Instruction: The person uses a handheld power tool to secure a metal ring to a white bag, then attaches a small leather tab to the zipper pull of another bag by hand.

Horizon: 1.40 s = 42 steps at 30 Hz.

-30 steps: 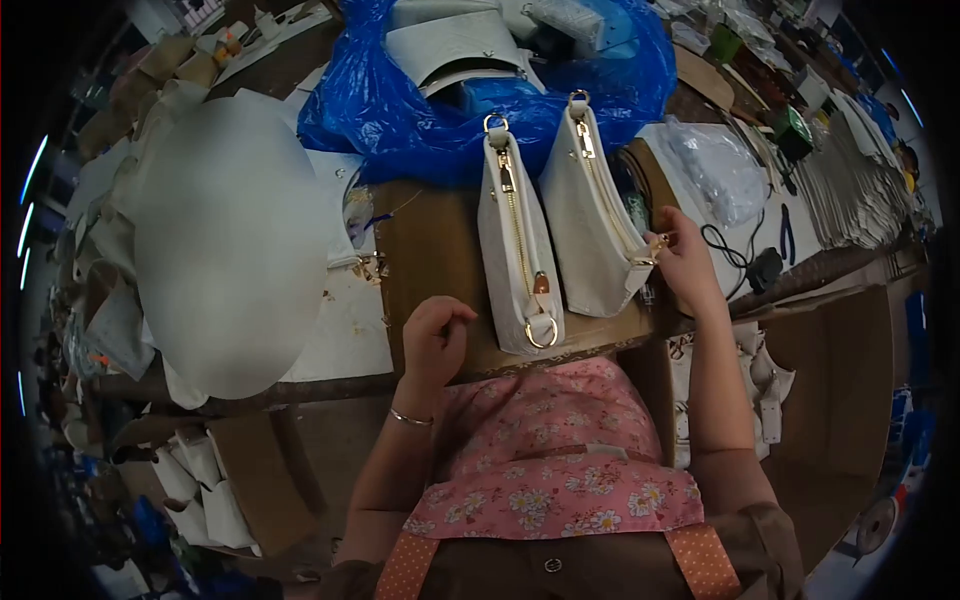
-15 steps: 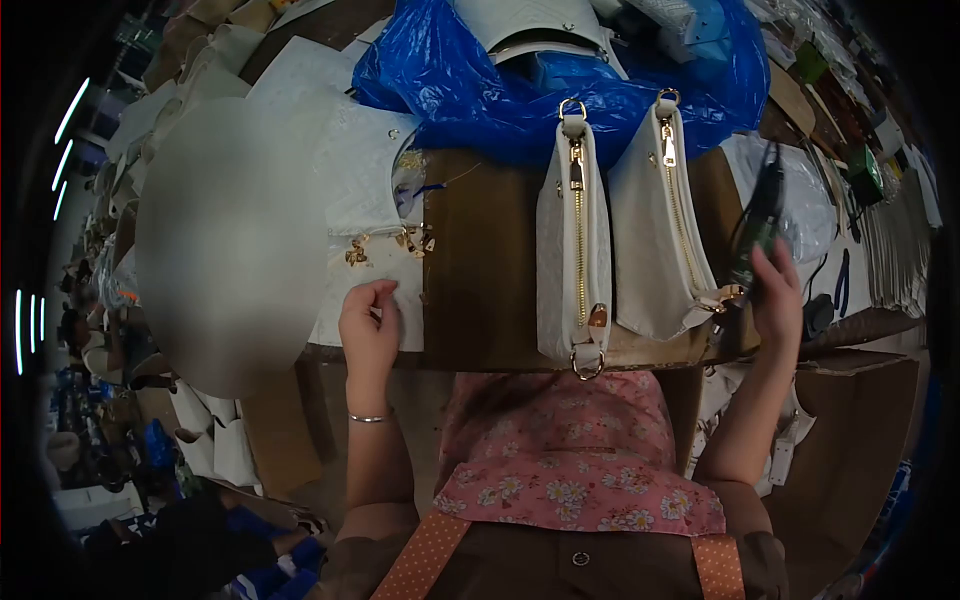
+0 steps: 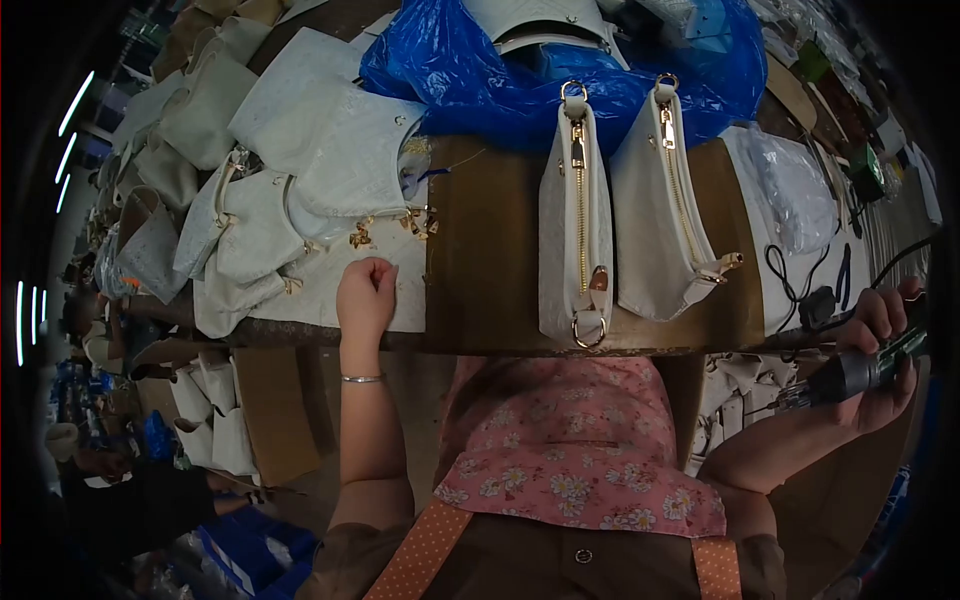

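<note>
Two white handbags lie side by side on the brown table: the left bag with its gold zipper up, the right bag angled next to it. My right hand is off the table's right edge, gripping a dark electric screwdriver with a cord. My left hand rests with curled fingers on a white leather piece near the table's front edge, just below some small gold fittings.
A blue plastic bag holds more white bags at the back. Several white bag panels are piled on the left. A clear plastic bag, black cord and pliers lie at right. Cardboard boxes sit below the table.
My right hand has drawn the screwdriver down and to the right, off the table and away from the right bag. My left hand stayed on the white leather piece. The view steadied.
</note>
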Available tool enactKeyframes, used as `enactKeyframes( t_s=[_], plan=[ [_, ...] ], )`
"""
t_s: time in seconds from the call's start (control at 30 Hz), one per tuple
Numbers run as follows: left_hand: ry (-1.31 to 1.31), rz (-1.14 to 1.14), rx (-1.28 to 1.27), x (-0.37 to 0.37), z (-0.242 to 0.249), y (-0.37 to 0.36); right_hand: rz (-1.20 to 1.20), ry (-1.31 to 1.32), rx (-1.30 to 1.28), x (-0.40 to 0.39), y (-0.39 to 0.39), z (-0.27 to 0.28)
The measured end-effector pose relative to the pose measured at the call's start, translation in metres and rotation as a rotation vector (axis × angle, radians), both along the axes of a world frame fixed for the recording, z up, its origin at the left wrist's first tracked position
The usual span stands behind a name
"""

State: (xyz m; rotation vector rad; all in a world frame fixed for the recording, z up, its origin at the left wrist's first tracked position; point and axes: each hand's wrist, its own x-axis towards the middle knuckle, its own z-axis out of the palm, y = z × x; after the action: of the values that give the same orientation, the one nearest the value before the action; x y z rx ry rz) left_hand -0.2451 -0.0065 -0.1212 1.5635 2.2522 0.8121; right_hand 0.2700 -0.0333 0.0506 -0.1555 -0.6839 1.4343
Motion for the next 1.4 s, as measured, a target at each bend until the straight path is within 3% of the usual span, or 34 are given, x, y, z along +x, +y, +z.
enactKeyframes(
  t_s=[0.03,0.1,0.23,0.3,0.33,0.4,0.43,0.5,0.57,0.6,0.67,0.8,0.87,0.97,1.4],
  plan=[
    [-0.003,-0.007,0.000,-0.001,-0.001,0.002,0.006,-0.007,0.000,-0.003,-0.003,0.000],
    [0.274,-0.159,0.064,-0.003,-0.004,0.003,0.015,-0.028,0.006,-0.007,-0.007,-0.001],
    [0.314,-0.180,0.083,-0.013,-0.008,0.003,0.007,-0.026,0.019,-0.016,-0.009,0.001],
    [-0.202,0.019,0.099,-0.015,0.000,-0.002,0.012,0.006,0.035,-0.019,-0.011,0.005],
    [-0.205,0.016,0.098,-0.009,0.007,-0.006,0.015,0.015,0.041,-0.022,-0.013,0.006],
    [-0.704,-0.021,0.373,0.014,0.027,-0.020,0.005,0.091,0.069,-0.035,-0.015,0.007],
    [-0.712,-0.020,0.367,0.033,0.041,-0.028,-0.001,0.119,0.076,-0.045,-0.017,0.006],
    [-0.992,-0.167,0.328,0.082,0.072,-0.045,-0.001,0.191,0.104,-0.066,-0.019,0.002],
    [-1.065,-0.375,0.206,0.116,0.087,-0.064,0.016,0.272,0.129,-0.091,-0.020,-0.004],
    [-1.074,-0.376,0.202,0.127,0.089,-0.067,0.004,0.285,0.111,-0.102,-0.022,-0.008],
    [-1.241,-0.720,0.006,0.141,0.090,-0.071,-0.020,0.314,0.085,-0.120,-0.026,-0.014],
    [-1.521,-0.615,-0.181,0.160,0.075,-0.073,-0.087,0.294,0.056,-0.138,-0.033,-0.017],
    [-1.789,-0.660,-0.205,0.165,0.071,-0.069,-0.172,0.274,0.129,-0.143,-0.035,-0.019],
    [-1.762,-0.573,-0.184,0.174,0.072,-0.071,-0.272,0.195,0.190,-0.148,-0.037,-0.019],
    [-1.792,-0.559,-0.319,0.175,0.069,-0.072,-0.261,0.139,0.331,-0.153,-0.026,-0.027]
  ],
)
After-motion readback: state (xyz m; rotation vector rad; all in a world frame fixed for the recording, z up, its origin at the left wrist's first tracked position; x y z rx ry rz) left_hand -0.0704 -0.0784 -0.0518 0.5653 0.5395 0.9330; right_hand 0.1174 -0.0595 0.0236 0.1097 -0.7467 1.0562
